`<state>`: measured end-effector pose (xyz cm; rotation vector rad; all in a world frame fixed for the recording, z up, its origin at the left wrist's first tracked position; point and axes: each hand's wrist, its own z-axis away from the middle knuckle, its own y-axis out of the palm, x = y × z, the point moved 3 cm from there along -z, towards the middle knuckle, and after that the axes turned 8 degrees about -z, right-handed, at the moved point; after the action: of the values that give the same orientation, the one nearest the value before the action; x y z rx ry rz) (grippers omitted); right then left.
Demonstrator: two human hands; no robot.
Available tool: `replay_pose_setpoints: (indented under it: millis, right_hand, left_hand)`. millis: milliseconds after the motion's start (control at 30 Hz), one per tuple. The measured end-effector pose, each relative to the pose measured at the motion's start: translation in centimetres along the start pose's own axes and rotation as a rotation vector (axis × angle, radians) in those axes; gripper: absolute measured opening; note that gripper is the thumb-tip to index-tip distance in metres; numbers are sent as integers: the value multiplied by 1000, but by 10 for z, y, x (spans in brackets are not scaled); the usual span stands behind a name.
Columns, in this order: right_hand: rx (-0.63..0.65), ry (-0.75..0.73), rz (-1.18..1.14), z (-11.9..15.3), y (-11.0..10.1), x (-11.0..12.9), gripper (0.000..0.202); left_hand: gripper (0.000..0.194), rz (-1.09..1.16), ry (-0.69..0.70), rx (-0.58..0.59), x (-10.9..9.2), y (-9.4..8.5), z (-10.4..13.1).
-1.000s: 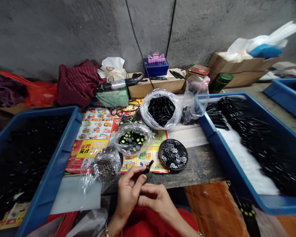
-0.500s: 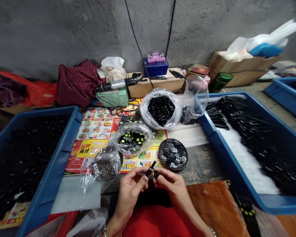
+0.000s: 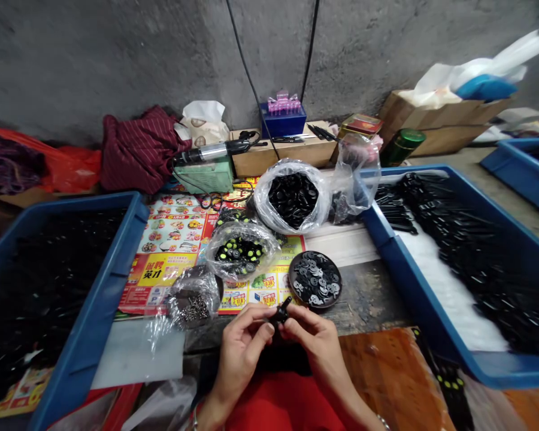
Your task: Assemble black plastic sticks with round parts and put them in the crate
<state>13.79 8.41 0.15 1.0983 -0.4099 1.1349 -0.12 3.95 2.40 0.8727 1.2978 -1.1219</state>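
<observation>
My left hand (image 3: 247, 340) pinches a slim black plastic piece (image 3: 286, 302) between thumb and fingertips, its end pointing up and away from me. My right hand (image 3: 311, 336) is closed on a small round black part (image 3: 282, 315), which meets the slim piece between both hands. The fingers hide much of the two parts. Just beyond stands a dark round dish (image 3: 315, 305) of flat grey and black pieces. A plastic bag (image 3: 269, 263) of black and yellow-green round parts lies further back, and a bag of small metal screws (image 3: 194, 308) sits to the left.
Blue bins flank me: the left bin (image 3: 83, 335) and the right bin (image 3: 431, 329) hold black plastic parts. At the back are a bag (image 3: 261, 209) of black pieces, an electric screwdriver (image 3: 213, 152) on a green box, and a green tin (image 3: 403, 146).
The slim black piece and the round part were slightly apart; now they touch. The slim piece shows less of its length, and the hands have drawn a little closer together.
</observation>
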Motion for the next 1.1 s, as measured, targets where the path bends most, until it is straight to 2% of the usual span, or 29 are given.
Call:
replay_pose_setpoints:
  millis: [333, 633, 833, 933, 1100]
  right_hand:
    - [-27, -266, 243, 4, 4, 8, 18]
    - [-20, -424, 368, 6, 2, 8, 12]
    - [10, -641, 482, 11, 4, 14, 15]
    - [6, -619, 470, 10, 3, 14, 14]
    - [8, -415, 409, 6, 1, 9, 10]
  left_hand:
    - [15, 72, -57, -13, 6, 4, 0]
    - [14, 111, -74, -40, 8, 7, 3]
    - [18, 201, -161, -66, 13, 11, 6]
    - [22, 217, -194, -87, 16, 14, 7]
    - [22, 206, -212, -97, 17, 16, 7]
